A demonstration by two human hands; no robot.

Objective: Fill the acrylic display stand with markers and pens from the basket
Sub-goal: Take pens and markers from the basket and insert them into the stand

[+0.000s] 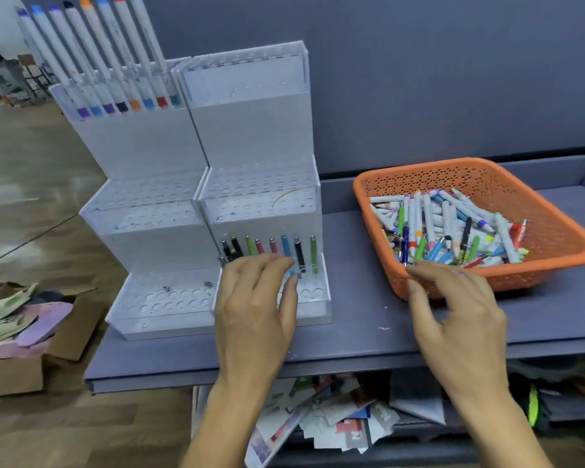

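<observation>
left hand (pixel 254 305): released, over acrylic display stand (pixel 250 136)
right hand (pixel 456 309): released, at orange basket (pixel 561 238) rim
tip: pinch one pen (pixel 465 231), 12 o'clock, seat upright

A clear tiered acrylic display stand (pixel 260 211) holds white markers (pixel 92 52) upright on its top-left tier and pens (pixel 274 248) low; the orange basket (pixel 554 238) beside it holds more.

The display stand (pixel 250 136) is clear and frosted white, its tiers dotted with round holes. On its top tier, white markers (pixel 92 45) wear purple, blue, black, orange, red and teal caps. Right of it, the perforated basket (pixel 453 165) is orange; beneath it, a grey-blue shelf (pixel 368 336).
</observation>
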